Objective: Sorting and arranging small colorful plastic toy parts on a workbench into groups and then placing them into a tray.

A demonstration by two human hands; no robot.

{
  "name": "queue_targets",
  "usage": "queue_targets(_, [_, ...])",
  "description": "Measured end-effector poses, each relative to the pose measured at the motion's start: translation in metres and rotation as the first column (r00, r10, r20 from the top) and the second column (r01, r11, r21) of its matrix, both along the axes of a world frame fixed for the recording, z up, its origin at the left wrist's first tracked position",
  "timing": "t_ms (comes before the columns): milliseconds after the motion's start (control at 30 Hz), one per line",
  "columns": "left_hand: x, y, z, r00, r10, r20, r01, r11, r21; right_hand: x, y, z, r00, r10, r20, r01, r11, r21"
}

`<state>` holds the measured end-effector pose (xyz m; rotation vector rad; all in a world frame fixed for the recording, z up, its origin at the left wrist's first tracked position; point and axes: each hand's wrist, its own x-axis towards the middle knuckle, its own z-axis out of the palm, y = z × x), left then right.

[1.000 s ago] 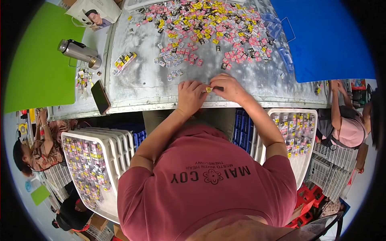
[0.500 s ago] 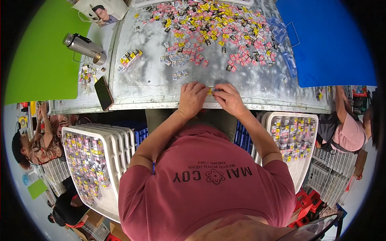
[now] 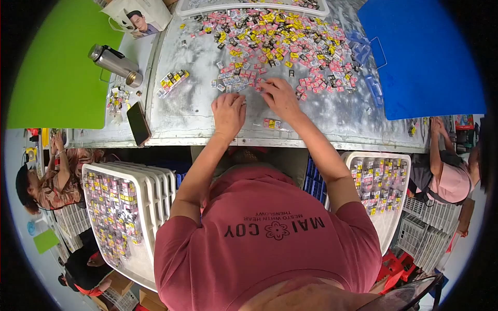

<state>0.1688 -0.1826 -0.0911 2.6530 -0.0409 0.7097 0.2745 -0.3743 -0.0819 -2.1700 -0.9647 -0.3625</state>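
Note:
My left hand (image 3: 228, 113) is over the metal tabletop, just below a cluster of small white-and-blue tiles (image 3: 232, 83). Its fingers are curled together, with a tiny pale bit at the tips that is too small to name. Farther up and to the right, my right hand (image 3: 281, 99) has its thumb and fingertips at a small pink tile (image 3: 259, 84), pinching it. Between my arms, near the front edge, lies a short clear plastic holder (image 3: 272, 124) with yellow and pink tiles in it, touched by neither hand.
A large spread of loose pink, yellow, black and white tiles (image 3: 280, 41) covers the far table. A filled block of tiles (image 3: 174, 82), a phone (image 3: 138, 123) and a steel flask (image 3: 113, 61) lie left. Clear holders (image 3: 373, 90) stand right. Stacked trays (image 3: 145, 207) flank me.
Both hands have left the holder at the front edge, which now lies on the table. My left hand moved left and forward; my right hand reached forward to the pink tiles.

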Motion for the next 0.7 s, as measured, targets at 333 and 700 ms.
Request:
queue_targets(333, [0.023,-0.003,-0.006,0.948,-0.313,-0.054,0.300,0.939,-0.170,-0.009,-0.015,-0.013,0.988,0.014,-0.157,-0.009,0.999,0.032])
queue_targets(700, [0.033,-0.013,0.010,0.906,-0.408,-0.111,0.342,0.862,-0.375,0.043,-0.028,-0.002,0.977,-0.108,-0.185,0.119,0.991,0.054])
